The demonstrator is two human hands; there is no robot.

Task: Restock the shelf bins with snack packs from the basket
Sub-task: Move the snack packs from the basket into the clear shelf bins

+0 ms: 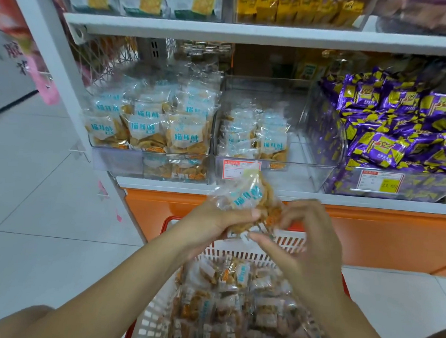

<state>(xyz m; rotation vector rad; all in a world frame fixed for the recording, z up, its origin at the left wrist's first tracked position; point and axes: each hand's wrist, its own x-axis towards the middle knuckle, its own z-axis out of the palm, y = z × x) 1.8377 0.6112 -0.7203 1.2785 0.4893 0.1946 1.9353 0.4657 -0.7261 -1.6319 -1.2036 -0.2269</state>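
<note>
White glossy tiles cover the floor (31,209). A white shelf (251,33) stands on an orange base (369,235). Three clear, hard-plastic bins sit side by side on its lower board.

The left bin (118,162), at 10 o'clock, is crowded with upright clear packs (146,130). These are crinkly film pouches with a white label in blue lettering over golden fried pieces. The middle bin (303,158), at 12 o'clock, holds the same clear packs in two short rows in its left part. The right bin (322,148), at 2 o'clock, is heaped with shiny purple-and-yellow foil packs (392,121). Two red-and-white tags (240,170) show, one on the middle bin's front and one on the right bin's.

At 6 o'clock stands one basket (288,242), with white plastic lattice walls and a red rim, piled with more clear packs.

One pack (246,196) is held above the basket's far end, just below the middle bin's front. It is tilted, with its blue label facing up and an orange-printed bottom edge. The left hand (221,221) grips it from 9 o'clock, with the thumb laid across its face. The right hand (303,241) pinches its lower corner from 3 o'clock, fingers curled above and thumb beneath.
</note>
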